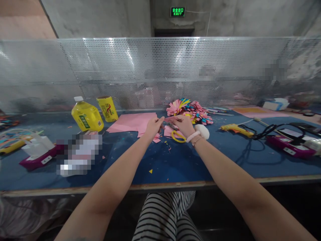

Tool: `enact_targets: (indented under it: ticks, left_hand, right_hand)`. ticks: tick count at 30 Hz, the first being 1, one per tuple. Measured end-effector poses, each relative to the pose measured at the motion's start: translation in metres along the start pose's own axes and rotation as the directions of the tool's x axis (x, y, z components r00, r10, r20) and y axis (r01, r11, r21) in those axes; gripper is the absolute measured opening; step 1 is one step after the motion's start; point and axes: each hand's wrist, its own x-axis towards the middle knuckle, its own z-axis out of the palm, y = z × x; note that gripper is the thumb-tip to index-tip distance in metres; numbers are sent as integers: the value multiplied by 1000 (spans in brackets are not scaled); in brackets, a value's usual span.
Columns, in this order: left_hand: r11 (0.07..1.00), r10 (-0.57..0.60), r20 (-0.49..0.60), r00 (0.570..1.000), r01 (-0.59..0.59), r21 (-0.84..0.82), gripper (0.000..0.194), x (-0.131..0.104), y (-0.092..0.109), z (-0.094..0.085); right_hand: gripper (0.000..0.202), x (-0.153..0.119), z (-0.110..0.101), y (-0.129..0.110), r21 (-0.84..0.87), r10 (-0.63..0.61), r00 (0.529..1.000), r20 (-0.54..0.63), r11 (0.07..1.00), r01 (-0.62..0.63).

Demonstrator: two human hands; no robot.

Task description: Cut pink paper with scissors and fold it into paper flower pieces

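My left hand (154, 126) and my right hand (185, 125) are raised over the middle of the table, fingers pinched and facing each other. A small pink paper piece (171, 118) spans the gap between them, held at both ends. Under my right hand lie scissors with yellow handles (178, 136), partly hidden by the fingers. Flat pink paper sheets (134, 121) lie just beyond my left hand, and small cut pink pieces (156, 138) lie below it. Behind my right hand is a heap of fringed paper flowers (192, 108) in pink, blue and yellow.
At left stand a yellow bottle (86, 115), a yellow canister (107, 108) and a purple power strip (40, 157). A yellow glue gun (237, 130) and cables lie right, near another purple power strip (289, 146). A perforated metal screen (120, 73) closes the back.
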Motion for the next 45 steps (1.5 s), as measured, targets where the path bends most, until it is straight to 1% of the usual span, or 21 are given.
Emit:
enact_targets:
  ticks: [2, 3, 5, 6, 8, 10, 12, 14, 16, 18, 21, 23, 26, 28, 32, 35, 37, 39, 41, 43, 45]
  left_hand:
    - [983, -42, 29, 999, 47, -176, 27, 0, -1, 2]
    - [969, -38, 30, 999, 44, -245, 25, 1, -2, 3]
    - [946, -3, 26, 1000, 11, -323, 17, 2, -5, 4]
    - [942, 17, 15, 1000, -11, -335, 15, 3, -7, 4]
    - [944, 38, 14, 999, -31, -328, 15, 5, -10, 3]
    - [952, 55, 17, 998, -47, -301, 17, 7, -13, 1]
    - [958, 85, 14, 996, -78, -275, 20, 8, -14, 0]
    - [961, 116, 8, 993, -110, -255, 23, 8, -15, -1]
    - [964, 134, 9, 991, -128, -233, 24, 9, -16, -1]
    - [971, 137, 8, 991, -133, -199, 24, 10, -18, -1]
    - [983, 142, 1, 990, -141, -119, 23, 12, -19, -3]
    - [986, 162, -13, 987, -162, -33, 21, 12, -18, -4]
    - [973, 210, -93, 973, -198, 123, 17, 11, -15, -4]
    - [961, 232, -135, 963, -205, 187, 17, 10, -12, -3]
    - [921, 279, -71, 958, -246, 303, 20, 3, -7, 3]
    - [861, 303, -23, 953, -263, 435, 23, -3, -4, 7]
    - [833, 286, -12, 958, -242, 498, 26, -6, -4, 9]
    - [822, 263, -11, 965, -218, 527, 26, -6, -4, 10]
    - [826, 260, 6, 966, -226, 516, 25, -4, -4, 9]
    - [843, 271, 71, 960, -272, 464, 24, -2, -4, 7]
    - [883, 263, 127, 956, -292, 368, 22, 0, -3, 5]
  right_hand:
    - [21, 0, 0, 1, -128, -149, 988, 43, 980, 153]
    - [25, 0, 1, 2, -161, -201, 976, 77, 964, 211]
    - [33, 0, 5, 4, -145, -246, 961, 129, 954, 264]
    - [37, 0, 7, 5, -105, -234, 963, 132, 963, 249]
    - [42, 0, 10, 7, 22, -131, 985, 113, 991, 130]
    - [38, 1, 10, 7, 180, 59, 994, 95, 981, -75]
    - [24, 1, 9, 6, 303, 234, 964, 128, 916, -263]
    - [11, 0, 6, 4, 340, 338, 921, 194, 857, -386]
    - [8, -1, 4, 2, 320, 384, 886, 260, 831, -454]
    - [8, -1, 4, 2, 298, 395, 865, 310, 823, -484]
    - [9, -1, 4, 6, 283, 380, 857, 349, 829, -482]
    - [11, 0, 5, 9, 279, 362, 868, 340, 843, -461]
    - [13, 1, 6, 13, 278, 328, 885, 331, 862, -423]
    - [14, 1, 7, 13, 267, 313, 894, 320, 876, -402]
    - [14, -1, 6, 9, 192, 283, 910, 302, 917, -349]
    - [4, -1, 6, 5, 59, 240, 937, 254, 963, -262]
    - [6, -1, 7, 4, -31, 200, 955, 218, 980, -198]
    - [6, -2, 8, 3, -54, 175, 959, 223, 984, -167]
    - [4, -2, 8, 4, -6, 187, 948, 259, 981, -192]
    - [2, -2, 8, 6, 51, 213, 933, 288, 970, -237]
    - [4, -1, 6, 7, 91, 241, 923, 299, 956, -279]
